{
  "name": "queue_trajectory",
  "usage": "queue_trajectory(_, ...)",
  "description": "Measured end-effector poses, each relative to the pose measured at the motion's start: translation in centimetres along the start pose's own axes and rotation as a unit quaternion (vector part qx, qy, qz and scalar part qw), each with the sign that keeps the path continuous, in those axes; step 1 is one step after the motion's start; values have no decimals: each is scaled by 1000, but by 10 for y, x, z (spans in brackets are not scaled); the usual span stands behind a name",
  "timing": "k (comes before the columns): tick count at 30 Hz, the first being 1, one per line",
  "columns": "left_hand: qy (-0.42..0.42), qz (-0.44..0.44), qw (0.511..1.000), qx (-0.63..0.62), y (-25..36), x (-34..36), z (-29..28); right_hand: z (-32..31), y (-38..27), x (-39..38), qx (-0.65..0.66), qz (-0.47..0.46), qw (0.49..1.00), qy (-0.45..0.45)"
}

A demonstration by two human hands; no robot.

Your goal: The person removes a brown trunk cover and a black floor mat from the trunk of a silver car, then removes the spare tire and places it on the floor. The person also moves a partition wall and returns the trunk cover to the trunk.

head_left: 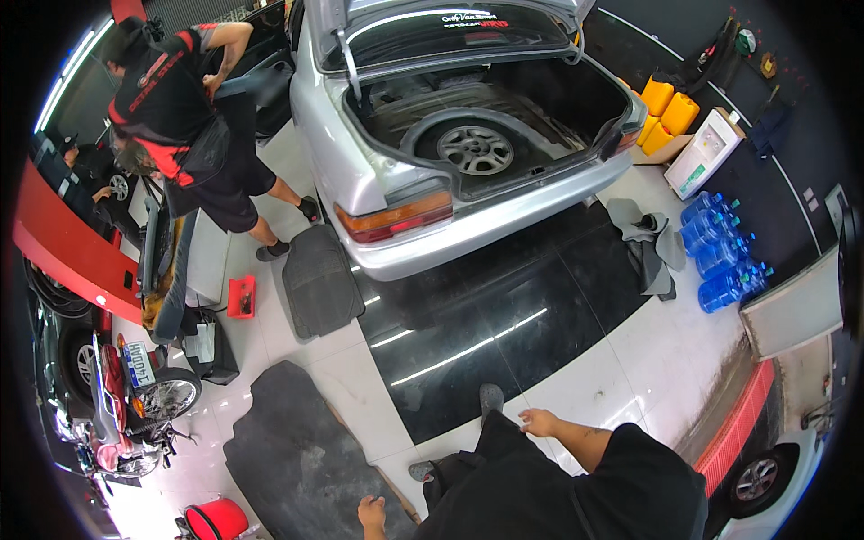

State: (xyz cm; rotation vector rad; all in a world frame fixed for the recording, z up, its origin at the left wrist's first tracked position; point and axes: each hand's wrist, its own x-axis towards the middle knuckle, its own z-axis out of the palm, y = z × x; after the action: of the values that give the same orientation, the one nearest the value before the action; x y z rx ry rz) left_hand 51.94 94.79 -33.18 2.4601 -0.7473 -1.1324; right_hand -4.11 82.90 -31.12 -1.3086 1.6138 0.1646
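My right hand (538,421) hangs over the tiled floor beside my right foot, fingers loosely bent and apart, with nothing seen in it. Low in the picture, my left hand (372,516) is near the edge of a large dark grey trunk mat (301,450) lying on the floor. Its fingers are small and partly hidden, so what it holds, if anything, is unclear. Ahead stands a silver car (324,135) with its trunk lid raised. Inside the bare trunk a spare wheel (475,149) lies in its well.
Another person (171,99) leans toward the car at left. A car floor mat (319,283) and red tray (241,297) lie nearby. At right are grey mats (643,243), blue water jugs (720,252) and yellow jugs (670,112). A motorcycle (135,396) and red bucket (216,520) stand left.
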Motion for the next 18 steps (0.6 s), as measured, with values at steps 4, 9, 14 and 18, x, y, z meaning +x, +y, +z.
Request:
queue_trajectory(4, -35, 64, 997, 39, 102, -15, 52, -50, 81, 28, -1, 30, 1000, -5)
queue_trajectory(9, -107, 123, 967, 198, 220, -6, 114, -143, 131, 74, 171, -31, 975, 139)
queue_trajectory(14, -133, 166, 959, 189, 313, -4, 153, -228, 112, 123, 325, 10, 921, 215)
queue_trajectory(18, -146, 191, 941, 240, 339, 14, 160, -256, 79, 130, 359, -11, 905, 227)
